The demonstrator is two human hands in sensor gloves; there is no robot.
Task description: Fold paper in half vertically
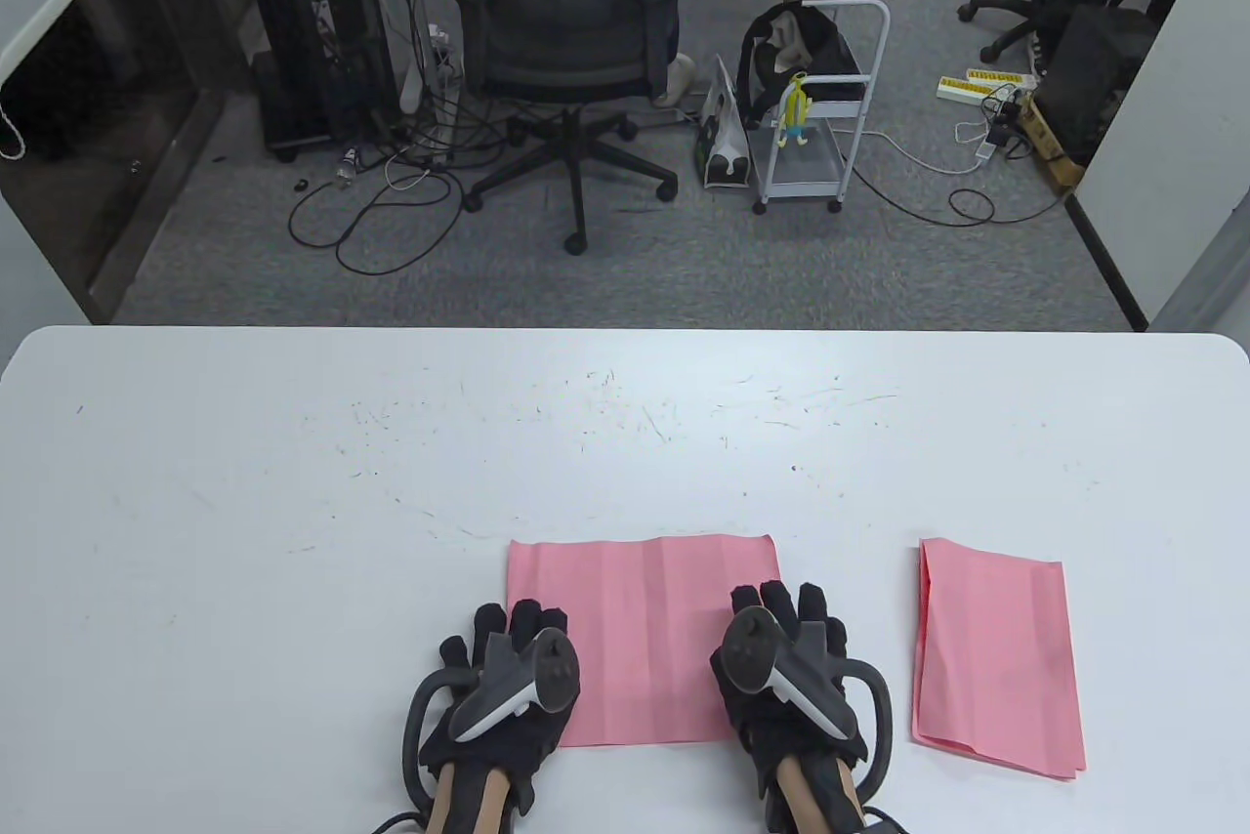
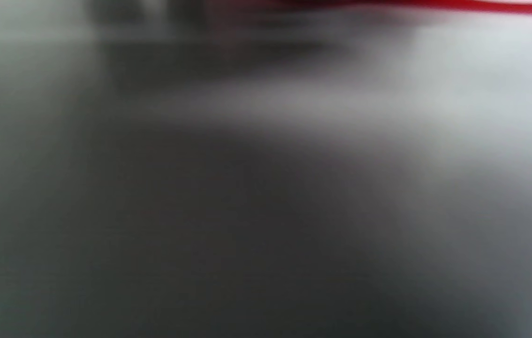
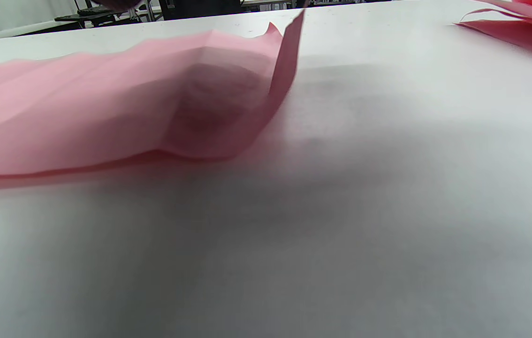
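A pink paper sheet [image 1: 645,639] with faint creases lies on the white table [image 1: 293,482] near its front edge. My left hand [image 1: 513,624] lies at the sheet's lower left edge, and its grip is hidden. My right hand [image 1: 771,609] is on the sheet's right edge with its fingers stretched over the top. In the right wrist view the sheet [image 3: 106,117] bulges and its right edge stands up off the table. The left wrist view is blurred and shows only a red strip [image 2: 435,4] at the top.
A second pink sheet [image 1: 996,658], folded in half, lies on the table to the right of my right hand, and also shows in the right wrist view [image 3: 519,23]. Beyond the far table edge are an office chair [image 1: 571,43] and a white cart [image 1: 820,111].
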